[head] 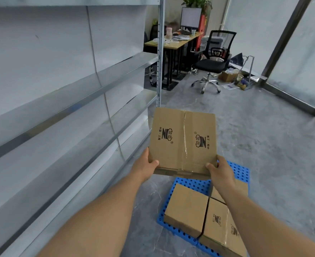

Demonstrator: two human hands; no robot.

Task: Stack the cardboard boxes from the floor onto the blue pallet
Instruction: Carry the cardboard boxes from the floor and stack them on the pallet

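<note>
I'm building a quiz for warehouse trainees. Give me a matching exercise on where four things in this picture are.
Things:
1. taped cardboard box
2. blue pallet
3. office chair
4. monitor

Places:
A. on the desk at the back
B. on the floor, carrying boxes
C. held up between the left hand and right hand
D. on the floor beside the desk

Pairs: 1-C, 2-B, 3-D, 4-A
</note>
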